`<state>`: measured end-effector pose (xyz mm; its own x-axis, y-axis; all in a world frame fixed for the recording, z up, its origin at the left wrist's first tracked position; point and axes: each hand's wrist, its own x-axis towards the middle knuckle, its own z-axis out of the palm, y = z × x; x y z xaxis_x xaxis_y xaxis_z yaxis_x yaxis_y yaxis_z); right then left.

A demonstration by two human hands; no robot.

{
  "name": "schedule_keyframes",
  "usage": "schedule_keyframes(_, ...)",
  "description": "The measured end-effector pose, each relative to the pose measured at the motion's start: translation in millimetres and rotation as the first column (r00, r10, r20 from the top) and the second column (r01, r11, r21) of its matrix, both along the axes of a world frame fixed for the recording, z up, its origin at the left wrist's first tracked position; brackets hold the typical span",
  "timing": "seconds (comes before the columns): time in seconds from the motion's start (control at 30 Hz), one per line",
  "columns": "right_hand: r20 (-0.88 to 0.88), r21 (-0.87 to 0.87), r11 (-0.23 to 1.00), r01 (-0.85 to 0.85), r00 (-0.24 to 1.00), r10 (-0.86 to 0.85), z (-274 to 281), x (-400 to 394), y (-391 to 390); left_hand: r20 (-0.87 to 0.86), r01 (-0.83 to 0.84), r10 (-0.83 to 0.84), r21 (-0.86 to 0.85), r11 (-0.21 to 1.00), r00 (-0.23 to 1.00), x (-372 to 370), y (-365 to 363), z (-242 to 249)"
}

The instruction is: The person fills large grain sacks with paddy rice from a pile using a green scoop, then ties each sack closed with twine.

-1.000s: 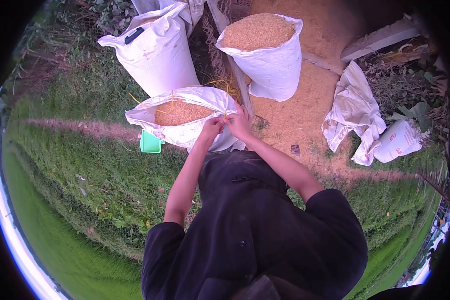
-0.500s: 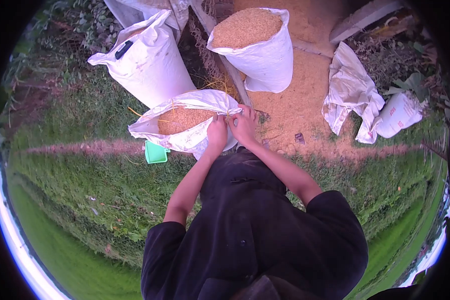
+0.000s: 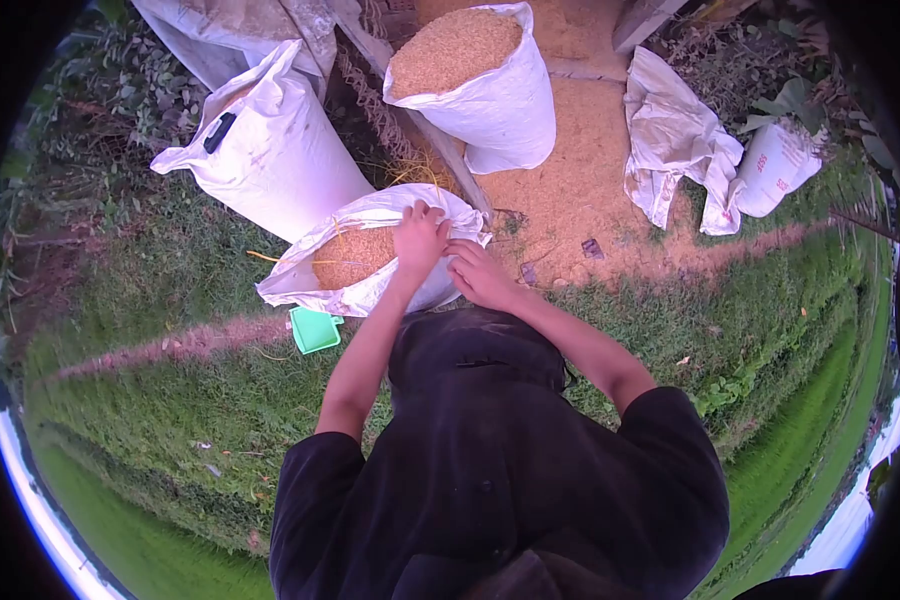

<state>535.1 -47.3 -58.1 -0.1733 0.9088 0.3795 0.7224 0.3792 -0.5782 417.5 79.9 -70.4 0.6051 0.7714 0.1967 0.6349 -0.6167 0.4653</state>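
Before me a white woven sack [image 3: 315,284] of golden grain [image 3: 355,258] leans with its mouth partly spread. My left hand [image 3: 421,240] lies across the right part of its mouth, fingers bent around the gathered rim. Just beside it, my right hand [image 3: 480,276] pinches at the right corner of the same rim. Its fingertips are close to the left hand, and what lies between them is too small to make out. Thin yellow ties [image 3: 262,257] stick out at the sack's left edge.
Behind stand a tall white sack [image 3: 280,150] with a dark patch and a sack heaped with grain [image 3: 515,115]. A green plastic scoop [image 3: 315,330] rests on the grass. Grain covers the ground [image 3: 560,190]; crumpled sacks [image 3: 670,140] lie at right.
My left hand has shifted up and left onto the sack's mouth. My right hand has dropped slightly lower, and its fingers are more curled. The whole view has tilted a little.
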Motion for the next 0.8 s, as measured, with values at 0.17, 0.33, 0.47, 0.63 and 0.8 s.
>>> schedule_keyframes(0.17, -0.684, -0.515, 0.855, 0.057, 0.574, -0.450, -41.0, -23.1, 12.7, -0.156, 0.278, -0.287, -0.079, 0.957, 0.945, 1.6, 36.1, 3.8)
schedule_keyframes(0.33, -0.775, -0.615, 0.788, -0.009, -0.177, -0.607, -73.8, -52.0, 10.8, -0.243, 0.481, -0.473, -0.031, 0.876, 0.847, 11.5, 34.8, -14.4)
schedule_keyframes(0.47, -0.717, -0.564, 0.823, -0.065, -0.457, -0.527, -70.3, -71.2, 7.2, -0.192, 0.499, -0.494, -0.026, 0.866, 0.848, 12.3, 35.7, -24.3)
schedule_keyframes(0.63, -0.713, -0.597, 0.800, -0.067, -0.414, -0.566, -56.3, -59.4, 1.1, 0.064, 0.551, -0.555, -0.256, 0.794, 0.829, 2.0, 53.7, -24.3)
schedule_keyframes(0.8, -0.699, -0.714, 0.696, 0.075, -0.035, -0.714, -8.3, -24.7, 38.0, 0.056, 0.572, -0.570, -0.124, 0.811, 0.820, -14.1, 50.1, -23.5)
